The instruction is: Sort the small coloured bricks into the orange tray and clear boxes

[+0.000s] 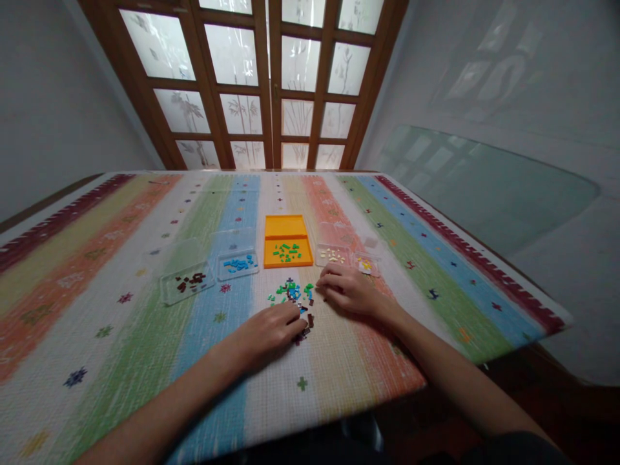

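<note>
A loose pile of small toy building bricks (293, 290), blue, green and dark brown, lies on the striped tablecloth between my hands. My left hand (275, 330) rests at the near left side of the pile, its fingers bent and drawn together beside some brown bricks (310, 320). Whatever those fingers may hold is hidden. On the pile's right side is my right hand (346, 289), fingers curled with the tips close together by the green and blue bricks. Anything in its fingertips is too small to make out.
Beyond the pile, an open orange case (289, 264) holds green bricks. Clear boxes with brown bricks (191, 281) and blue bricks (238, 263) stand left of it. To its right are boxes of cream bricks (333, 254) and yellow bricks (365, 264). The tablecloth (217, 368) reaches the near table edge.
</note>
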A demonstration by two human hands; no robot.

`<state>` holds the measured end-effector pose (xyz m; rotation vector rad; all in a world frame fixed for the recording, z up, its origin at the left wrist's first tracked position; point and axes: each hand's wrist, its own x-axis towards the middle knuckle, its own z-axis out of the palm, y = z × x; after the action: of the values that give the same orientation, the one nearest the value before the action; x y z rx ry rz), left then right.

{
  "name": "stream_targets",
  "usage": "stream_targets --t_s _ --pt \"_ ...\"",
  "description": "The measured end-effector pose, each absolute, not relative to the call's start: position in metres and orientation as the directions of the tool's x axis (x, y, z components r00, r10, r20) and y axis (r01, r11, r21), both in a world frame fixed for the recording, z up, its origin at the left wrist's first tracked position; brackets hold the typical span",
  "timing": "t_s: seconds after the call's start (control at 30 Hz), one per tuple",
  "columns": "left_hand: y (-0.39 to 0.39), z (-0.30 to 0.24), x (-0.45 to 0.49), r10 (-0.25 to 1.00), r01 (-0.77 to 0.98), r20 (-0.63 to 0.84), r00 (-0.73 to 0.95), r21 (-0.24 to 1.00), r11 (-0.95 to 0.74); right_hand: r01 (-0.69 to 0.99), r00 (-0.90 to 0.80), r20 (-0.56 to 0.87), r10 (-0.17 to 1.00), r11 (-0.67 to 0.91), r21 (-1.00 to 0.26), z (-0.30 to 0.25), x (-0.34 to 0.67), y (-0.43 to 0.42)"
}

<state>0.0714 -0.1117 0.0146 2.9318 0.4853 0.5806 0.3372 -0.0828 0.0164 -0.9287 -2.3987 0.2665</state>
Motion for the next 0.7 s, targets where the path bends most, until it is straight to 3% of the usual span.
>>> stream_targets --t_s 0.47,0.7 --pt "-0.109 0.015 0.064 0.416 0.366 0.373 0.829 0.199 -0.909 0.586 -0.604 0.405 0.686 0.727 -0.357 0.019 0.337 -0.085" --pt "-0.109 0.015 0.062 0.317 0.339 0.394 0.863 0.016 -0.941 0.596 -0.606 0.408 0.683 0.729 -0.335 0.018 0.339 -0.085"
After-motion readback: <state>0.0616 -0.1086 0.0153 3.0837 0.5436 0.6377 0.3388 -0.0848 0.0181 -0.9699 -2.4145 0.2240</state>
